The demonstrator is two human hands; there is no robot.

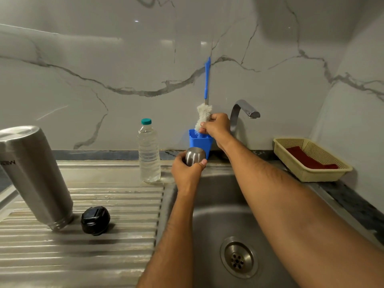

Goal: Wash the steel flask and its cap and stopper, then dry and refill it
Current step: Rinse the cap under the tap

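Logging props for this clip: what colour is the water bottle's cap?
Teal green; the water bottle's cap shows clearly in the head view.

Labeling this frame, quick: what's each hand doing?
Left hand: grips the steel cap.
Right hand: pinches the bottle brush by its bristles.
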